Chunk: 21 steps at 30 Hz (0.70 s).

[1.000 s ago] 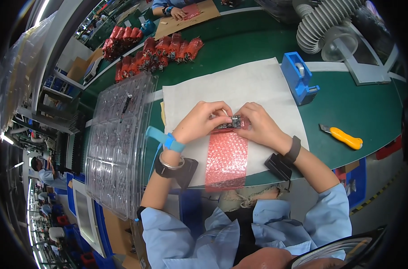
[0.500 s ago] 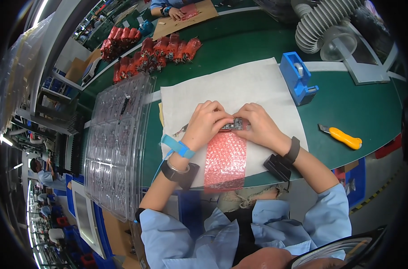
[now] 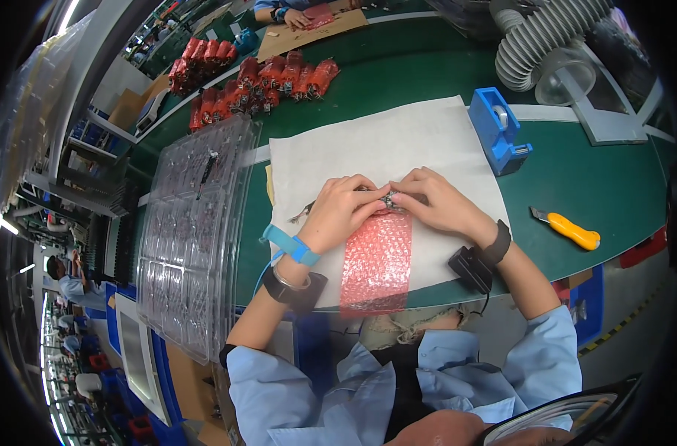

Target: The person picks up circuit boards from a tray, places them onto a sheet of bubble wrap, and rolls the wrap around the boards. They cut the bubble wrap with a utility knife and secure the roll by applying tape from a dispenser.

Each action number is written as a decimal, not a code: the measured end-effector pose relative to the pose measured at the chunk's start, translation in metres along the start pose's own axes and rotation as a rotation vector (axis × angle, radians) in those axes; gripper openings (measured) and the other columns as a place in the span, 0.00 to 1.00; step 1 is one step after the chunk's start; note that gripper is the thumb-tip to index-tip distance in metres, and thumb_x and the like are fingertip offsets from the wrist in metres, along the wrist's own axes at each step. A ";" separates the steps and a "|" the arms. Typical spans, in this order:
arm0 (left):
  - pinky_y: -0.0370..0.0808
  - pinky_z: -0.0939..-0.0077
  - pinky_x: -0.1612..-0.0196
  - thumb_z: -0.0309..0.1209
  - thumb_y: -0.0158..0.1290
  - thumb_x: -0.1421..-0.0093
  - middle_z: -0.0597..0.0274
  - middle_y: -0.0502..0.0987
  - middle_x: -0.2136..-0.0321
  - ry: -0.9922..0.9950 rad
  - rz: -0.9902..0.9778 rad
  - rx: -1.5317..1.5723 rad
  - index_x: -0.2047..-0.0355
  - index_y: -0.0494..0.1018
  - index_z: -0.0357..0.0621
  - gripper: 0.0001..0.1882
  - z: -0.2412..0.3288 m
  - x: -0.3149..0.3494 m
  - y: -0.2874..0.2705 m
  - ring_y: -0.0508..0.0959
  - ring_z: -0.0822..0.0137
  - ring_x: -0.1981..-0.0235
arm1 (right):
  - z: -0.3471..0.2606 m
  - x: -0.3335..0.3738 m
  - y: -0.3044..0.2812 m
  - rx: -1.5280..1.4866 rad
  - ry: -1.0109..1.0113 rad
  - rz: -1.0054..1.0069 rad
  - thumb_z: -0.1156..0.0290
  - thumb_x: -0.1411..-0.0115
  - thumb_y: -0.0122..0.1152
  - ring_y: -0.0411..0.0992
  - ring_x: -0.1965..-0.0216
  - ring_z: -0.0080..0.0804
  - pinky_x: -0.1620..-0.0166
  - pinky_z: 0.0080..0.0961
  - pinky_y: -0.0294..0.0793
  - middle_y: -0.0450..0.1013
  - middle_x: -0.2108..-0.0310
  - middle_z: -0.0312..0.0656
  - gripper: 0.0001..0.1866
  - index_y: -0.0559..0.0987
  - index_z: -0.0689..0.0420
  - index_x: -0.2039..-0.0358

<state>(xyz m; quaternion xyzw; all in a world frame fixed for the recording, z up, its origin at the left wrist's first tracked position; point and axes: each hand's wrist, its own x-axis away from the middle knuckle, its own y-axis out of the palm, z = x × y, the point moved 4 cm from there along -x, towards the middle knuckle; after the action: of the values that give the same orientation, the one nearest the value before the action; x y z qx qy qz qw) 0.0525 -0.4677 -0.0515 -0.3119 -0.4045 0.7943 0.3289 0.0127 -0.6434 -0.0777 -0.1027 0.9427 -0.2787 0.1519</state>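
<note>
A strip of red bubble wrap (image 3: 377,260) lies on the white sheet (image 3: 368,141), and its near end hangs over the table edge. At its far end is a small circuit board (image 3: 389,199), mostly hidden beneath my fingers. My left hand (image 3: 344,209) is closed on the board's left part. Wires (image 3: 301,215) stick out to the left of that hand. From the other side my right hand (image 3: 436,201) grips the board, thumb and fingers pressed over it. The two hands almost touch at the fingertips.
Left stands a stack of clear plastic trays (image 3: 193,238). A blue tape dispenser (image 3: 494,130) and a yellow utility knife (image 3: 572,230) lie right. Red-wrapped bundles (image 3: 268,78) sit at the back. Beyond, a co-worker's hand (image 3: 297,18) rests on red wrap. A ribbed duct (image 3: 539,48) is far right.
My right hand has closed further over the board, so less of the board shows. The near end of the wrap stays at the table edge.
</note>
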 end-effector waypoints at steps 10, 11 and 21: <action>0.72 0.72 0.56 0.35 0.59 0.43 0.56 0.78 0.66 -0.397 -0.387 0.384 0.53 0.76 0.41 0.19 -0.041 -0.008 -0.012 0.76 0.64 0.64 | 0.008 -0.023 0.000 -0.003 0.114 -0.192 0.58 0.47 0.63 0.75 0.68 0.43 0.58 0.31 0.73 0.78 0.69 0.54 0.20 0.82 0.62 0.60; 0.72 0.72 0.56 0.35 0.59 0.43 0.56 0.78 0.66 -0.397 -0.384 0.385 0.53 0.76 0.41 0.19 -0.044 -0.007 -0.015 0.76 0.64 0.64 | 0.006 -0.026 -0.003 -0.001 0.112 -0.194 0.58 0.47 0.63 0.75 0.68 0.43 0.58 0.31 0.73 0.78 0.69 0.54 0.20 0.82 0.62 0.60; 0.65 0.73 0.47 0.35 0.62 0.47 0.62 0.71 0.58 -0.115 -0.355 -0.001 0.51 0.73 0.43 0.23 -0.068 0.038 -0.038 0.69 0.63 0.54 | 0.008 -0.028 -0.004 -0.006 0.111 -0.320 0.59 0.50 0.64 0.76 0.69 0.39 0.60 0.29 0.74 0.78 0.70 0.53 0.21 0.82 0.63 0.61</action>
<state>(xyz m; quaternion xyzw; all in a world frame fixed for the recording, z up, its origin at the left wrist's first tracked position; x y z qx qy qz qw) 0.0917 -0.3911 -0.0603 -0.1896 -0.4718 0.7402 0.4400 0.0421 -0.6426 -0.0754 -0.2366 0.9221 -0.3018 0.0528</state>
